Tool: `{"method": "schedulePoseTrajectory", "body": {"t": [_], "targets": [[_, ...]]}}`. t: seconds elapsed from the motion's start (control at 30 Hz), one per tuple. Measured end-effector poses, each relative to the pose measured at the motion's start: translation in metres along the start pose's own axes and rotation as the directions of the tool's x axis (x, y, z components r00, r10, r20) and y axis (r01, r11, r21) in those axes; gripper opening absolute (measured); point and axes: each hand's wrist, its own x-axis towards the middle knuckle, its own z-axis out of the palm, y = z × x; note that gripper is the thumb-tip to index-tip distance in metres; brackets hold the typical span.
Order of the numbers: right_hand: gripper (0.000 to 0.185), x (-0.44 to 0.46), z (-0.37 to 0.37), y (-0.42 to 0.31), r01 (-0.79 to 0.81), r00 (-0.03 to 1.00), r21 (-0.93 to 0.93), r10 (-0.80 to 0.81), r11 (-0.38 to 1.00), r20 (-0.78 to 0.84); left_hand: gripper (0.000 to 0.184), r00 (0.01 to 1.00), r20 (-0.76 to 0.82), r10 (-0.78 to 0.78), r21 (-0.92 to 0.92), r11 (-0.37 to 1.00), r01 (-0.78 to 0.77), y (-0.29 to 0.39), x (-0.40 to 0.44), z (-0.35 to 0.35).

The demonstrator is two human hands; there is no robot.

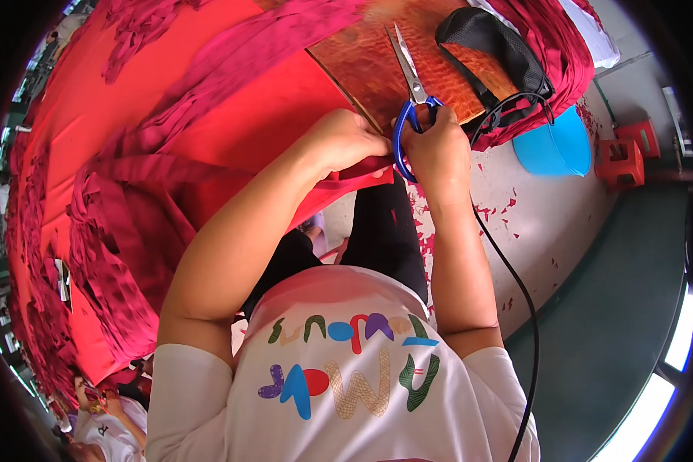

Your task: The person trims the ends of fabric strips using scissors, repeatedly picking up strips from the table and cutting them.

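Observation:
My right hand (443, 158) is closed round the blue handles of a pair of scissors (416, 91). Their metal blades point away from me over the wooden board and stand slightly apart. Just left of them, my left hand (346, 142) is closed on a dark red fabric strip (343, 183). That strip runs off to the left and joins a heap of similar strips (131, 219). Part of the strip near my fingertips is hidden by the hand and the scissors.
Red cloth covers the table (269, 100), beside a wooden board (362, 46). A black bag (497, 54) lies on the board, and a black cable (508, 266) hangs down. Right of it stand a blue bucket (554, 146) and red stools (622, 162). Red scraps litter the floor. Another person (104, 423) works lower left.

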Motion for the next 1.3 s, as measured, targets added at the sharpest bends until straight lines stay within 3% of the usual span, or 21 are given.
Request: {"method": "schedulePoseTrajectory", "body": {"t": [0.1, 0.17, 0.3, 0.43, 0.57, 0.63, 0.67, 0.7, 0.77, 0.8, 0.93, 1.07, 1.2, 1.3], "targets": [[0.047, 0.002, 0.006, 0.005, -0.011, 1.000, -0.035, 0.011, 0.999, -0.017, 0.014, 1.000, 0.000, 0.029, -0.020, 0.999, -0.029, 0.002, 0.001, 0.000], [0.048, 0.001, 0.005, 0.005, -0.008, 1.000, -0.023, 0.008, 1.000, -0.015, 0.013, 0.996, -0.085, 0.002, -0.032, 0.999, -0.005, 0.006, -0.001, 0.004], [0.050, 0.001, 0.003, 0.003, -0.001, 1.000, -0.031, 0.001, 1.000, -0.011, 0.013, 0.997, 0.029, -0.078, -0.108, 0.991, 0.080, 0.004, 0.003, -0.004], [0.053, 0.003, 0.002, 0.005, 0.015, 1.000, -0.052, -0.015, 0.999, 0.008, 0.015, 0.999, -0.035, -0.017, -0.031, 0.999, 0.016, 0.009, -0.004, 0.001], [0.049, 0.005, 0.003, 0.010, 0.038, 0.999, -0.034, -0.039, 0.999, -0.026, 0.024, 0.998, 0.000, -0.064, -0.033, 0.997, 0.064, -0.009, 0.014, -0.007], [0.040, -0.001, -0.012, 0.010, -0.010, 0.999, 0.299, -0.005, 0.954, 0.050, 0.025, 0.998, -0.002, -0.061, 0.007, 0.998, 0.061, -0.001, 0.005, -0.003], [0.034, -0.002, -0.017, 0.017, 0.040, 0.998, 0.465, -0.059, 0.884, 0.028, 0.026, 0.995, -0.073, -0.066, 0.013, 0.998, 0.067, 0.003, -0.001, 0.001], [0.033, 0.001, -0.006, 0.042, 0.009, 0.999, 0.582, -0.036, 0.813, 0.035, 0.027, 0.987, -0.144, -0.070, 0.015, 0.997, 0.072, 0.010, -0.007, 0.004], [0.030, -0.023, -0.027, 0.046, -0.165, 0.980, 0.733, 0.027, 0.660, 0.196, 0.028, 0.984, -0.153, -0.088, 0.038, 0.995, 0.095, 0.013, -0.009, 0.003], [0.027, -0.032, -0.033, 0.051, -0.166, 0.971, 0.686, -0.004, 0.708, 0.239, 0.030, 0.981, -0.162, -0.107, 0.060, 0.991, 0.118, 0.013, -0.008, 0.003], [0.021, -0.078, -0.029, 0.071, -0.321, 0.906, 0.670, 0.012, 0.670, 0.423, 0.033, 0.982, -0.152, -0.116, 0.056, 0.990, 0.126, 0.009, -0.005, 0.002], [0.020, -0.105, -0.020, 0.083, -0.514, 0.797, 0.659, 0.022, 0.549, 0.603, 0.034, 0.989, -0.115, -0.095, 0.008, 0.995, 0.096, -0.005, 0.004, -0.001], [0.019, -0.105, -0.021, 0.087, -0.592, 0.759, 0.647, 0.062, 0.481, 0.648, 0.028, 0.996, -0.031, -0.081, -0.127, 0.989, 0.077, 0.001, -0.007, 0.001], [0.030, -0.106, -0.013, 0.099, -0.645, 0.716, 0.689, -0.056, 0.330, 0.696, 0.023, 0.992, -0.119, -0.028, -0.079, 0.997, 0.019, -0.004, -0.005, 0.005]]}}
